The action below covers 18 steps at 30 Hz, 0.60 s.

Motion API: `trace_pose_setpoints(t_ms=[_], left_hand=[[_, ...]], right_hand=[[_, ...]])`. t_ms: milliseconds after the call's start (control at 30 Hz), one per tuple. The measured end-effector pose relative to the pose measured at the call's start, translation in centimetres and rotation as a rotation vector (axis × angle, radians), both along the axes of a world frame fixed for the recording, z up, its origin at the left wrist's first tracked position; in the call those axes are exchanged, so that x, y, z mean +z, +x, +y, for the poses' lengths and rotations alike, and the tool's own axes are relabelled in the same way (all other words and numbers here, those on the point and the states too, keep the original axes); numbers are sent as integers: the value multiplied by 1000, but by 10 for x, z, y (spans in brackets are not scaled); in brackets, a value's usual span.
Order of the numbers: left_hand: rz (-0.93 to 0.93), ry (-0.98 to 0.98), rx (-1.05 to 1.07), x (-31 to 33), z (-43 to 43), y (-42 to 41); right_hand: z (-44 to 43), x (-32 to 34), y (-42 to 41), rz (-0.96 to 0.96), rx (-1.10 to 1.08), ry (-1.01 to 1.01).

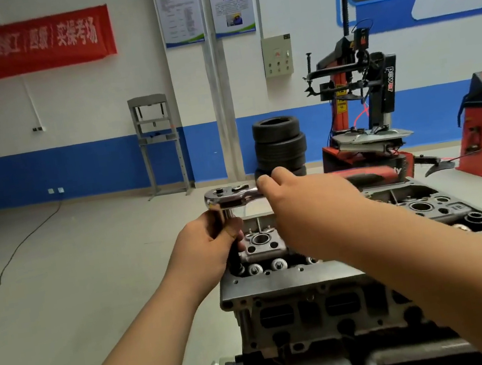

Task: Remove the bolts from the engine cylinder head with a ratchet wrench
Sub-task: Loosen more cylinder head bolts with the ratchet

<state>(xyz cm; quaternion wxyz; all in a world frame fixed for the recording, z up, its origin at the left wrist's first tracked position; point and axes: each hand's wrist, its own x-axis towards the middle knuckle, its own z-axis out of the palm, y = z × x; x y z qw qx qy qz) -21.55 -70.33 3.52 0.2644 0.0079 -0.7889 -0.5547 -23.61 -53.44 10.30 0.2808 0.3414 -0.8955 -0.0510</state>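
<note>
At the left, my left hand is curled around the extension bar, and the fingers wrap it just under the head of the ratchet wrench. The bar goes straight down into the left far corner of the cylinder head. The bolt must be at its lower end, but the socket hides it and I cannot see it. To the right, my right hand closes over the wrench handle just behind the head, with thumb and fingers bent around it. To do this step well, I think the left hand should hold the bar upright so the socket sits fully on the bolt. The right hand would do better further out on the red grip, for more leverage, pulling in short, even strokes. I count 1 wrench, 1 extension bar, 2 hands and 1 cylinder head. Behind them stands 1 stack of tyres, at least 3, perhaps 4, and further right 1 tyre machine.
</note>
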Motion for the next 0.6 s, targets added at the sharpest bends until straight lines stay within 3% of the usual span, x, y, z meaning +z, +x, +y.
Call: trace_pose_setpoints(t_ms=[100, 267, 367, 500, 600], left_hand=[[47, 46, -18, -2, 1, 0], [-6, 77, 33, 5, 5, -6], [-89, 206, -23, 12, 15, -14], [-106, 319, -31, 7, 21, -24], [-65, 339, 56, 4, 22, -26]], right_hand=[[13, -5, 37, 69, 84, 4], [8, -11, 15, -70, 56, -86], [-3, -9, -35, -261, 123, -152], [-45, -8, -83, -770, 402, -653], [-84, -3, -92, -940, 462, -766]])
